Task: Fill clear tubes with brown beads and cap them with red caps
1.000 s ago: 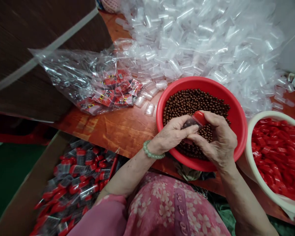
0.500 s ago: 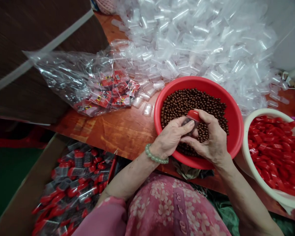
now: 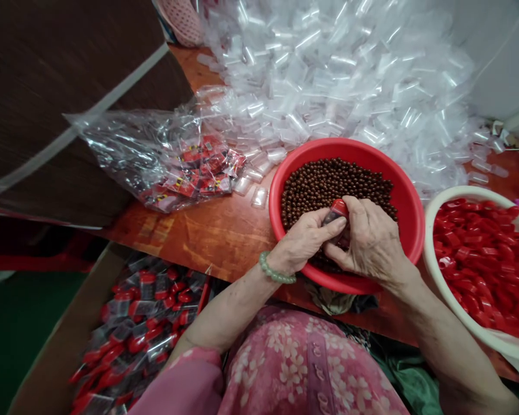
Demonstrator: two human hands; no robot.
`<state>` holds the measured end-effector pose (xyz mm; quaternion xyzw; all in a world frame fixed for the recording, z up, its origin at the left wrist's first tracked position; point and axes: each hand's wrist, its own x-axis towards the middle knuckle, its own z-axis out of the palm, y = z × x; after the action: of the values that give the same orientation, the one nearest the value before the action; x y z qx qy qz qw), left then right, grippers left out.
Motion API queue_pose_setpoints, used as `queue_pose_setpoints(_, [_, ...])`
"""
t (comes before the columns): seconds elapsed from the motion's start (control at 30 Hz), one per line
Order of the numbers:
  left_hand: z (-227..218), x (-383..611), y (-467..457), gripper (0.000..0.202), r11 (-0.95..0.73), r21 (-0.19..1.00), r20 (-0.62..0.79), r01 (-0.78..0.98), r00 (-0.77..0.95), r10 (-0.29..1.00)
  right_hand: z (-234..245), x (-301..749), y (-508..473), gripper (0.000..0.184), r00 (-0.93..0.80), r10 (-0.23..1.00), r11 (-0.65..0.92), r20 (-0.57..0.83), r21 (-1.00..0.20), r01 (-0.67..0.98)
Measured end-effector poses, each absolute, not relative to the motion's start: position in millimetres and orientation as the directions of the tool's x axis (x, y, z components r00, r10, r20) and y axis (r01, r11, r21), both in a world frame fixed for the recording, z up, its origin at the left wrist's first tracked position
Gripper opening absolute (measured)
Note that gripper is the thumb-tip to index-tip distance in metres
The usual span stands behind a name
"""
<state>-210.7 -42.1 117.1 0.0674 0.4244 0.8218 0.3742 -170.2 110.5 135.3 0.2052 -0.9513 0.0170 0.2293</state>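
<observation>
a small clear plastic container (image 3: 330, 218) w/ a glossy red cap (image 3: 339, 204) is held btwn the l. hand (image 3: 305, 237) & the r. hand (image 3: 369, 239), over a round red plastic bowl (image 3: 410, 199) of shiny brown beads (image 3: 335, 176) on a reddish-brown desk (image 3: 194, 230). its long axis runs aslant: cap at the upper-right end, pointing to the desk's far side; base sloping back lower left, partly hidden by fingers. the l. hand, w/ a pale green beaded bracelet (image 3: 277, 274) at the wrist, is closed on the clear part, thumb laid across it; dark contents show thru. the r. hand curls in from the right, index finger at the cap, thumb lower & apart; can't tell if it grips or only presses, nor if the cap is fully seated. of the two, the r. hand is nearer the cap end, also nearer the round cream plastic tub (image 3: 429, 230) of loose red caps (image 3: 480, 265), far right. the l. hand is nearer the tan cardboard carton (image 3: 63, 334) of red-capped clear containers (image 3: 145, 328), lower left, apparently below desk level.
</observation>
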Motion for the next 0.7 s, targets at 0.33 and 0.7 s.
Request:
queue_pose_setpoints(0.33, [113.8,-213.7,-41.5,0.049,-0.324,0.789,-0.218,-0.522,-0.73,0.648,116.0,-180.2,112.3,0.053,-0.764,-0.371,0.907,0.528,0.031,-0.42])
queue_pose_setpoints(0.7, [111.6,-206.1,-41.7,0.021,-0.021,0.994,-0.082,-0.105,-0.871,0.484,110.6,-167.9,112.8,0.078,-0.831,-0.32,0.918,0.454,-0.067,-0.39])
